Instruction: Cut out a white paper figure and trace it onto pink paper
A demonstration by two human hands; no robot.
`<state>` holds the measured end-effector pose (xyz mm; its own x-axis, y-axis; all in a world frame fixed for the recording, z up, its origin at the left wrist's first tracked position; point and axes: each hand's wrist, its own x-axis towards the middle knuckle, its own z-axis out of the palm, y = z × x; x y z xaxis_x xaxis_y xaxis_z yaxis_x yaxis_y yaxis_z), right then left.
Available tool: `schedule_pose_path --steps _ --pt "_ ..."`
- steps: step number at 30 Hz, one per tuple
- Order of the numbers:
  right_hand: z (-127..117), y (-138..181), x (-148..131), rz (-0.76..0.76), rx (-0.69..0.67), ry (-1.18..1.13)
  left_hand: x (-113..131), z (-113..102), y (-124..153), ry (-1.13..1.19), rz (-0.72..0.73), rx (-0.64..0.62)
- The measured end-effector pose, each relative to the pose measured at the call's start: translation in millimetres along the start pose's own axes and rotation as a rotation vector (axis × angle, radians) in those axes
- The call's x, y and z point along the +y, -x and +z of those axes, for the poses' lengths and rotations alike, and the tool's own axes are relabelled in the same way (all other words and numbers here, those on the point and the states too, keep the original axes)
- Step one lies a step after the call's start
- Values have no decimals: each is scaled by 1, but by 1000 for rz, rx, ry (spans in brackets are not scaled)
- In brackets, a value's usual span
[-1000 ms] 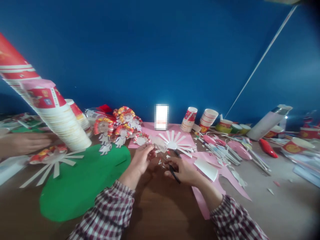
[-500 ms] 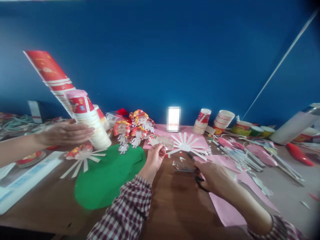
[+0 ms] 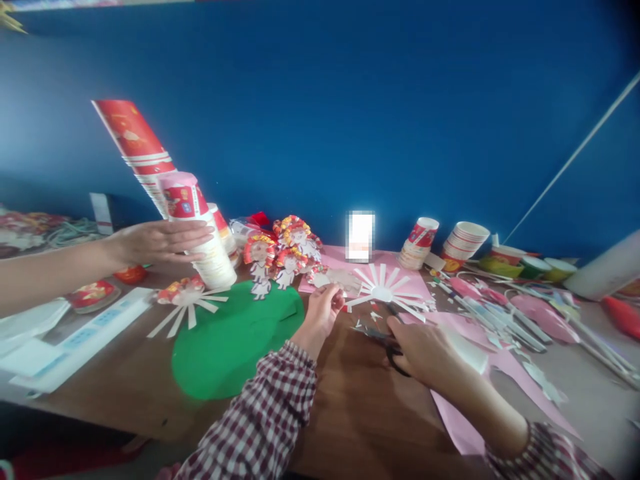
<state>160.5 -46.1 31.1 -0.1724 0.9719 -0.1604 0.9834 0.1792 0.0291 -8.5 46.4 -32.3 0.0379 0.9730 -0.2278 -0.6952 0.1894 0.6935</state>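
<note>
My left hand (image 3: 324, 310) is closed in a pinch above the table, close to the left strips of a white paper cup cut and spread out like a sun (image 3: 382, 293). What its fingertips hold is too small to make out. My right hand (image 3: 417, 347) grips a pair of scissors (image 3: 397, 361) by the dark handles, with the blades aimed left over small paper scraps (image 3: 375, 315). Behind my left hand lies a greyish paper piece (image 3: 340, 279). Paper doll cut-outs (image 3: 289, 268) with red and yellow hair stand in a cluster beyond a green paper shape (image 3: 235, 347).
From the left, a co-worker's hand (image 3: 173, 240) touches a tall stack of paper cups (image 3: 217, 257). Another cut cup (image 3: 187, 308) lies below it. Pink paper (image 3: 455, 417), brushes and pens (image 3: 505, 317), and more cup stacks (image 3: 465, 240) are on the right.
The whole view has shifted, so things appear further right. The scissors look slightly more open. My left hand keeps its pinch, and the co-worker's hand stays by the cups.
</note>
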Motion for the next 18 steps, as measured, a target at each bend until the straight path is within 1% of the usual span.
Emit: schedule_pose_path --steps 3,7,13,18 --pt "7 -6 2 15 37 -10 -1 -1 -1 -5 7 1" --pt "18 -16 6 23 90 -84 -2 -2 -3 -7 22 -5" --pt "35 -25 13 50 115 -275 -2 -3 -5 -41 24 30" --pt "40 -25 14 36 176 -360 -1 -2 -4 -58 29 12"
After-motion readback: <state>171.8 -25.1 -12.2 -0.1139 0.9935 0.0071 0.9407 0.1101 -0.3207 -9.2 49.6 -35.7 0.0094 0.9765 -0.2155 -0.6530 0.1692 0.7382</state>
